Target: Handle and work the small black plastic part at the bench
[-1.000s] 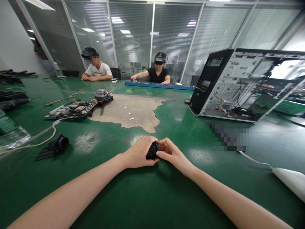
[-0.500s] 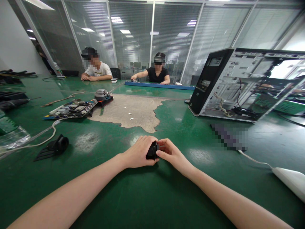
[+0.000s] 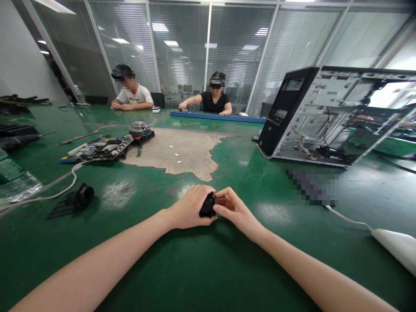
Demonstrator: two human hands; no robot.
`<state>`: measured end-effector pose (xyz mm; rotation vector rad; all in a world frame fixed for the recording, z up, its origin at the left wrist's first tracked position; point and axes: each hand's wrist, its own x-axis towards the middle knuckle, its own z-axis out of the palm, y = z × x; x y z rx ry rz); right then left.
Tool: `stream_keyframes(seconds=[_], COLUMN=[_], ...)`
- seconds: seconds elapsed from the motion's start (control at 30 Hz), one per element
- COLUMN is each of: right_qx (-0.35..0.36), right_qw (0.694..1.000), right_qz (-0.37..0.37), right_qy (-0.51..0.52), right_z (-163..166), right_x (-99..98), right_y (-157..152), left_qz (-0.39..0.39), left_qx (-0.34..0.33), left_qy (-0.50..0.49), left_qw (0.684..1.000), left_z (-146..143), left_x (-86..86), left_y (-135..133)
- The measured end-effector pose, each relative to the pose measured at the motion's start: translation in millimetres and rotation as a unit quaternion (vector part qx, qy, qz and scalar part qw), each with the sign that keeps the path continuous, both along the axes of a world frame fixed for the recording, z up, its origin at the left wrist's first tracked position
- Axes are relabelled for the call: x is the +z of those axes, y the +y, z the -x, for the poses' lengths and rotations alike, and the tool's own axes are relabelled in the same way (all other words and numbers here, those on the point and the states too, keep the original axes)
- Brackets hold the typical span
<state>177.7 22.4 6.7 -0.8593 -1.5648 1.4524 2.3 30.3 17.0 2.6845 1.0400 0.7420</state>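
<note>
Close above the green tabletop, my left hand [image 3: 194,208] is wrapped round a small black plastic part [image 3: 207,206]. Its exact kind does not show. From the other side, the thumb and fingers of my right hand [image 3: 232,207] pinch the part's right edge. The fingers of both hands hide much of it. To the left on the table lies another black piece [image 3: 78,200], with a round ring and flat slats.
An open computer case [image 3: 292,117] stands at the right, near a white power strip [image 3: 394,249]. Left of centre sit a circuit board [image 3: 100,149] and a fan-like unit [image 3: 139,129]. A plastic bottle [image 3: 19,180] lies far left. Two people sit across the table.
Hardly anything differs. The fingers of my right hand have shifted very slightly on the black part, while my left hand stays in place.
</note>
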Motion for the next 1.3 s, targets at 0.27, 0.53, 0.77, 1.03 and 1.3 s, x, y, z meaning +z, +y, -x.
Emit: stream_keyframes(seconds=[0.27, 0.53, 0.77, 1.03, 1.3], right_qx=[0.023, 0.012, -0.001, 0.026, -0.004], right_qw=[1.0, 1.0, 1.0, 0.999, 1.0], right_qz=[0.005, 0.005, 0.007, -0.028, -0.012], right_qy=[-0.005, 0.014, -0.028, -0.009, -0.016], right_z=[-0.9, -0.3, 0.4, -2.0, 0.2], right_x=[1.4, 1.6, -0.2, -1.5, -2.8], right_y=[0.0, -0.7, 1.0, -1.2, 0.4], left_qz=[0.001, 0.003, 0.003, 0.009, 0.004], left_qx=[0.006, 0.003, 0.0, 0.0, 0.004], left_qy=[0.003, 0.001, -0.003, -0.001, -0.003], left_qw=[1.0, 1.0, 1.0, 1.0, 1.0], left_z=[-0.4, -0.2, -0.5, -0.1, -0.6], left_x=[-1.0, -0.6, 0.1, -1.0, -0.2], left_y=[0.1, 0.3, -0.2, 0.5, -0.2])
